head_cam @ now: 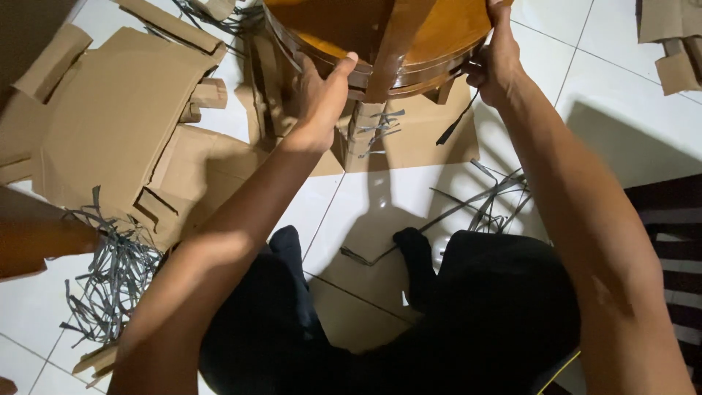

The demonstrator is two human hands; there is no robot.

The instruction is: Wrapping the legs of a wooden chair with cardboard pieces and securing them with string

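A round, glossy brown wooden piece of furniture (439, 33) with a curved rim stands at the top of the view, partly cut off. A wooden leg (391, 47) runs down its front, its lower part wrapped in cardboard (365, 128). My left hand (318, 99) grips the rim just left of the leg, thumb up against the wood. My right hand (497, 58) holds the rim at its right side, fingers over the top edge. Both arms stretch forward over my legs in dark trousers.
Flattened brown cardboard pieces (110, 124) cover the white tiled floor at left and under the furniture. Grey plastic strapping (110, 278) lies in tangles at lower left and in loose strands (490, 197) at centre right. More cardboard (676, 44) sits top right.
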